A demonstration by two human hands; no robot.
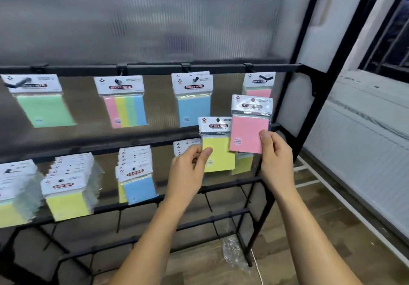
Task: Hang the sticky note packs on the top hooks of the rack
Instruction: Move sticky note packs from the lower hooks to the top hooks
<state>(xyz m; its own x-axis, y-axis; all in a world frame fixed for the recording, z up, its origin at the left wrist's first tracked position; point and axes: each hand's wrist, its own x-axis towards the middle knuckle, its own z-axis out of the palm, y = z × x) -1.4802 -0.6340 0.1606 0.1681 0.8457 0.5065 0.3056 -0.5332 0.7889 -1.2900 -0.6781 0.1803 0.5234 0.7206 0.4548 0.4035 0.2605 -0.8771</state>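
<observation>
Black rack; yellow pack, pink pack in hands.

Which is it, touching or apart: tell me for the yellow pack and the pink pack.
Cannot tell. In the head view the pink pack overlaps the yellow pack along its right edge, but one view cannot show contact or gap in depth.

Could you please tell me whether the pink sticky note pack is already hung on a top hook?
Not yet: the right hand pinches the pink sticky note pack below the rightmost black top hook, its hanging hole unthreaded.
</observation>
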